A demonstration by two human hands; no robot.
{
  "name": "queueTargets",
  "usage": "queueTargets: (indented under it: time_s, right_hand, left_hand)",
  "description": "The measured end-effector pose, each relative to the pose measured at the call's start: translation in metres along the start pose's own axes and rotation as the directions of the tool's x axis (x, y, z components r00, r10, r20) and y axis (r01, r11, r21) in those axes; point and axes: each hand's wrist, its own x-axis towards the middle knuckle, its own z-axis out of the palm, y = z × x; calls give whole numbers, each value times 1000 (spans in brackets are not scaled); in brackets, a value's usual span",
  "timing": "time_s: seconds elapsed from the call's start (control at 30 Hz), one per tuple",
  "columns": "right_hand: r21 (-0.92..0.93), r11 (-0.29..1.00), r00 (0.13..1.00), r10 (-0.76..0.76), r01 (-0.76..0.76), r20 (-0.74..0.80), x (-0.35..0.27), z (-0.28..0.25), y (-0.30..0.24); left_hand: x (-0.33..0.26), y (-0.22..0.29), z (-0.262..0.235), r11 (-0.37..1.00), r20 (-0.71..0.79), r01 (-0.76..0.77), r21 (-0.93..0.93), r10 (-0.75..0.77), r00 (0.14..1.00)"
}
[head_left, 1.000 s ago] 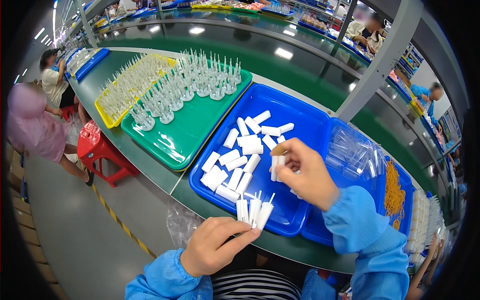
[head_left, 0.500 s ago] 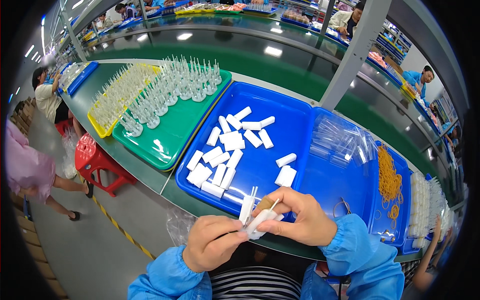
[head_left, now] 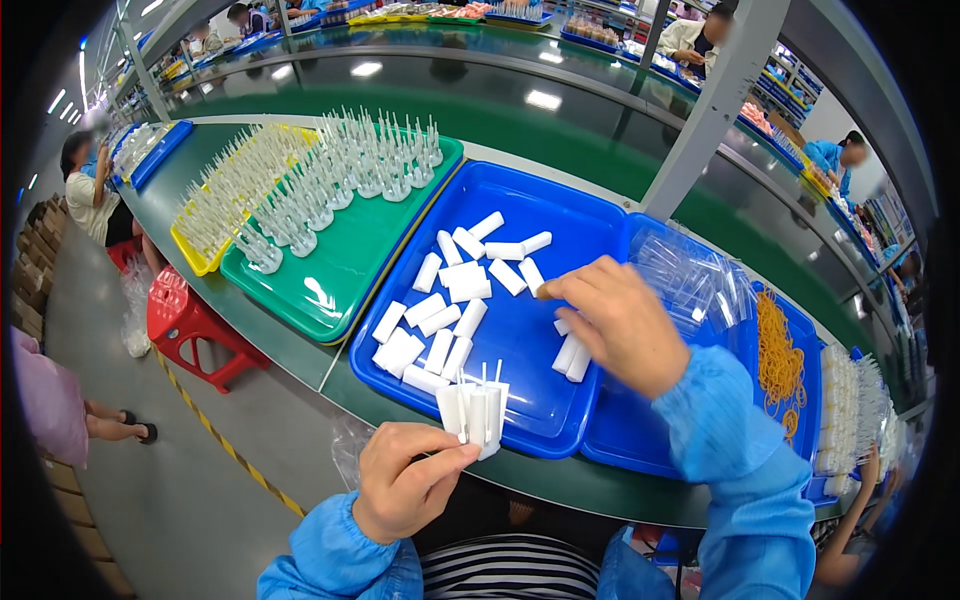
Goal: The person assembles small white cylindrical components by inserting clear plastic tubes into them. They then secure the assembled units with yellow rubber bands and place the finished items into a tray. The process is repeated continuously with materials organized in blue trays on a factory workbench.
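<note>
- Since the earlier frame, the right hand (head_left: 625,325) has left the cluster of white pieces (head_left: 474,410) and reached over the right side of the blue tray (head_left: 520,385); the left hand (head_left: 410,485) has kept hold of the cluster, which now stands more upright.
- The cluster is above the blue tray's near edge. Its long axis runs upward, slightly fanned, with at least 3 thin pale stems (head_left: 485,372) pointing up and away from the person.
- Whether the cluster bears any writing is too small to tell.
- The left hand is closed at its fingertips, thumb and index finger pinching the cluster's lower end.
- The right hand is partly open, fingers bent, palm down, above a few white blocks (head_left: 577,365) by the tray's right edge; whether it touches them I cannot tell.
- More loose blocks (head_left: 467,285) lie at mixed angles, mostly in the tray's left half.
- Along the bench (head_left: 285,338), a green tray (head_left: 310,285) of upright pale stemmed parts (head_left: 390,165) adjoins the tray's left edge. Past its right edge, a 2nd blue tray (head_left: 630,440) carries clear tubes (head_left: 690,275), then come yellow rubber bands (head_left: 778,350).
</note>
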Motion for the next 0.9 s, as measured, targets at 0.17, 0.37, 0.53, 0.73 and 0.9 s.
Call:
queueTargets:
  time_s: [0.17, 0.37, 0.53, 0.73, 0.9]
  right_hand:
    - [-330, 925, 933, -64, 189, 355, 2, 2, 13]
    - [-238, 969, 970, -5, 65, 245, 14, 23, 12]
    - [786, 448, 887, 379, -426, 265, 11, 9, -8]
    - [930, 93, 887, 347, -355, 304, -20, -8, -52]
    - [947, 98, 900, 356, -305, 253, -36, -9, -49]
  left_hand:
    - [-1, -3, 1, 1000, 64, 12, -17, -11, 998]
    - [1, -3, 11, 996, 93, 8, -86, 0, 996]
    - [2, 4, 7, 996, 203, 0, -87, 18, 979]
    - [7, 14, 4, 988, 301, -117, -101, 142, 943]
    - [15, 29, 4, 988, 337, -106, -112, 138, 931]
